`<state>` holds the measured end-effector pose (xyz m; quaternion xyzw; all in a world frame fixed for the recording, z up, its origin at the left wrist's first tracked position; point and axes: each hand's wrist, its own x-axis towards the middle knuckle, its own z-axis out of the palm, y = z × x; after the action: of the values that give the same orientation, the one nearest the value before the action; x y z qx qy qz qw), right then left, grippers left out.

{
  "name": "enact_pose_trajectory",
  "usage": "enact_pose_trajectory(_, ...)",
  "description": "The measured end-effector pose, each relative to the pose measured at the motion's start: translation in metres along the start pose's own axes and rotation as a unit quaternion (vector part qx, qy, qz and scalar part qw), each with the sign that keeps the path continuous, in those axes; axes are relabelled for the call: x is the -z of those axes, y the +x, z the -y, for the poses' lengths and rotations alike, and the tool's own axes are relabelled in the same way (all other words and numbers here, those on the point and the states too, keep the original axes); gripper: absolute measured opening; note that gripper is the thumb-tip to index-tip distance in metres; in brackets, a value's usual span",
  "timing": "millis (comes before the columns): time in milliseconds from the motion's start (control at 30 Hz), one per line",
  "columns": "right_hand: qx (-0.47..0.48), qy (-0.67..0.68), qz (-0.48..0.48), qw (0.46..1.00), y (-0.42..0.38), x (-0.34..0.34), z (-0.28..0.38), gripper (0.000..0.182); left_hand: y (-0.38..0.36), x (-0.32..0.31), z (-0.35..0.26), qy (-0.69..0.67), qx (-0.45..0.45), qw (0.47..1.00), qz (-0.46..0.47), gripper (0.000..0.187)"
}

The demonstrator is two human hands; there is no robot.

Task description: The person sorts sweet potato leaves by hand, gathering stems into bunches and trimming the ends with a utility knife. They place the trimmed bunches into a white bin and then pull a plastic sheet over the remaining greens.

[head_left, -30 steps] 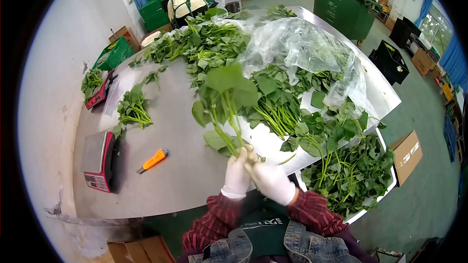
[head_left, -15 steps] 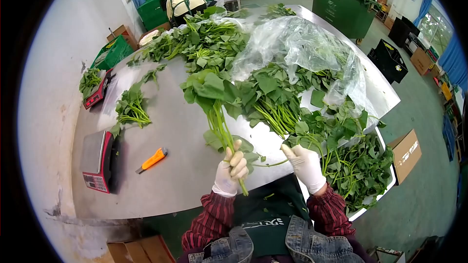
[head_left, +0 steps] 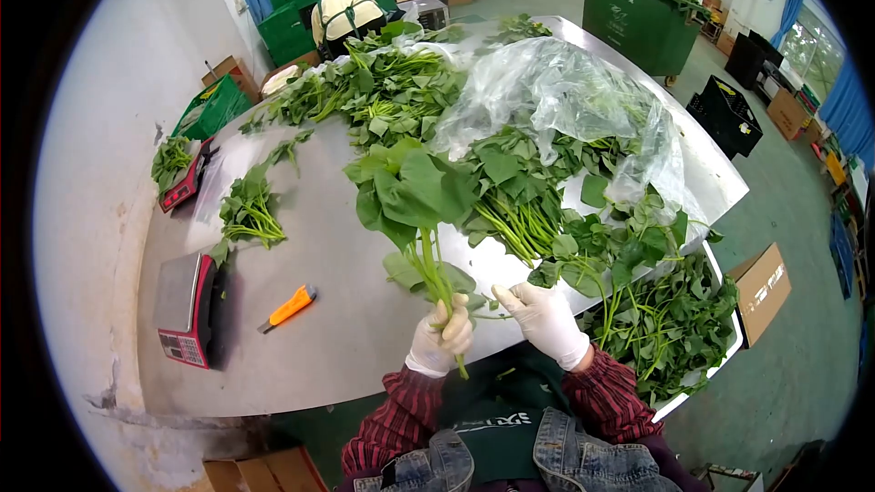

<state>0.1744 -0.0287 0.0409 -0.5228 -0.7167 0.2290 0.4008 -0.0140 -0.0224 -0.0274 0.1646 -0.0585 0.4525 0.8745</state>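
My left hand [head_left: 441, 337], in a white glove, grips the stems of an upright bunch of leafy greens [head_left: 412, 191] above the near edge of the steel table [head_left: 319, 246]. My right hand [head_left: 545, 321], also gloved, is beside it, its fingers pinching a thin green stem that runs toward the bunch. A big pile of loose greens [head_left: 519, 191] lies just beyond both hands, partly under a clear plastic bag [head_left: 565, 91].
An orange utility knife [head_left: 288, 308] and a red scale [head_left: 185, 310] lie at the left. A small bunch of greens [head_left: 246, 210] and a second scale [head_left: 187, 178] sit further left. A white tray of greens [head_left: 665, 328] is at my right. Another person [head_left: 342, 14] works at the far end.
My right hand, which reached out to the pile at the right, has come back toward my left hand with a stem. The bunch stays upright in my left hand.
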Motion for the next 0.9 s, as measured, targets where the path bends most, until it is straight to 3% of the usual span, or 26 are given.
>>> enact_pose_trajectory(100,-0.061,0.055,0.022,0.996,0.01,0.002,0.015,0.037,-0.001,0.004,0.005,0.015,0.024,1.0,-0.011,0.038)
enact_pose_trajectory(200,-0.042,0.118,0.007,0.992,0.02,-0.003,0.027,0.028,-0.005,0.002,0.01,0.079,0.038,0.993,-0.073,0.037)
enact_pose_trajectory(267,-0.077,0.139,0.036,0.987,0.025,-0.005,0.031,0.027,-0.005,0.007,0.014,0.075,0.071,0.994,-0.039,0.034)
enact_pose_trajectory(333,-0.107,0.189,0.114,0.969,0.028,-0.012,0.026,0.025,-0.005,0.003,0.015,0.119,0.08,0.988,-0.06,0.037)
enact_pose_trajectory(400,-0.163,0.222,0.117,0.954,0.025,-0.013,0.026,0.024,-0.004,0.003,0.015,0.136,0.08,0.984,-0.082,0.038)
enact_pose_trajectory(433,-0.142,0.187,0.091,0.968,0.023,-0.014,0.025,0.024,-0.003,0.0,0.017,0.136,0.08,0.984,-0.082,0.038)
enact_pose_trajectory(500,-0.121,0.152,0.067,0.979,0.013,-0.021,0.015,0.024,0.0,-0.01,0.023,0.201,0.033,0.959,-0.197,0.033)
enact_pose_trajectory(567,0.01,0.214,-0.007,0.977,-0.003,-0.034,-0.006,0.019,0.005,-0.017,0.024,0.209,0.034,0.951,-0.225,0.033)
enact_pose_trajectory(600,-0.128,0.357,0.097,0.92,-0.014,-0.028,0.007,0.015,0.008,-0.021,0.023,0.218,0.036,0.942,-0.253,0.033)
enact_pose_trajectory(667,0.139,0.162,0.032,0.977,-0.032,-0.039,-0.014,0.007,0.014,-0.019,0.018,0.21,0.005,0.919,-0.334,0.036)
enact_pose_trajectory(700,0.138,0.094,-0.009,0.986,-0.038,-0.022,0.005,0.016,0.015,-0.016,0.012,0.205,-0.01,0.929,-0.309,0.038)
enact_pose_trajectory(733,0.113,0.163,-0.089,0.976,-0.044,-0.022,-0.001,0.018,0.015,-0.015,0.005,0.2,-0.026,0.937,-0.284,0.04)
enact_pose_trajectory(767,-0.016,0.214,-0.043,0.976,-0.059,-0.007,-0.03,0.016,0.014,-0.017,-0.002,0.214,-0.035,0.938,-0.269,0.037)
enact_pose_trajectory(800,-0.266,0.192,-0.103,0.939,-0.06,-0.001,-0.054,0.014,0.011,-0.02,-0.005,0.211,-0.036,0.938,-0.272,0.037)
enact_pose_trajectory(833,-0.249,0.028,-0.125,0.96,-0.032,0.037,-0.041,0.028,0.009,-0.023,-0.007,0.253,-0.037,0.922,-0.292,0.036)
enact_pose_trajectory(900,-0.351,0.129,-0.203,0.905,-0.028,0.063,-0.081,0.049,0.007,-0.023,-0.008,0.273,-0.042,0.91,-0.31,0.027)
